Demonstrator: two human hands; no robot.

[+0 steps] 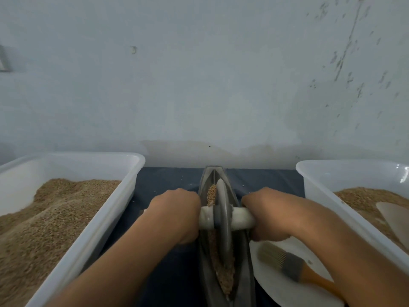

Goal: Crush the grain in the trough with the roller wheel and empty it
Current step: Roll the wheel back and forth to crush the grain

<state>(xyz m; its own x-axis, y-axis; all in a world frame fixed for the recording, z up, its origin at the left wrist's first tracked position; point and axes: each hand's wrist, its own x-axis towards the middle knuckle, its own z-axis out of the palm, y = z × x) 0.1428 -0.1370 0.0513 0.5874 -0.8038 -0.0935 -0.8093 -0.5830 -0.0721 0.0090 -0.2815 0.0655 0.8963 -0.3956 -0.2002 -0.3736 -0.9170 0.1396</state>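
Both fists wrap the pale axle, left hand (177, 214) and right hand (269, 214) either side of the roller wheel (222, 220), which stands upright in the dark trough (244, 262) on crushed grain (223, 271), between the left tub (93, 222) and right tub (318, 193), brush (290, 265) near-right.

no text, label or number can be read — not on anything here.

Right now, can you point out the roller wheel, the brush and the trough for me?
roller wheel (222, 220): head view, on the grey disc's face between the hands.
brush (290, 265): head view, on the grey collar below the bristles.
trough (244, 258): head view, on its dark right wall.
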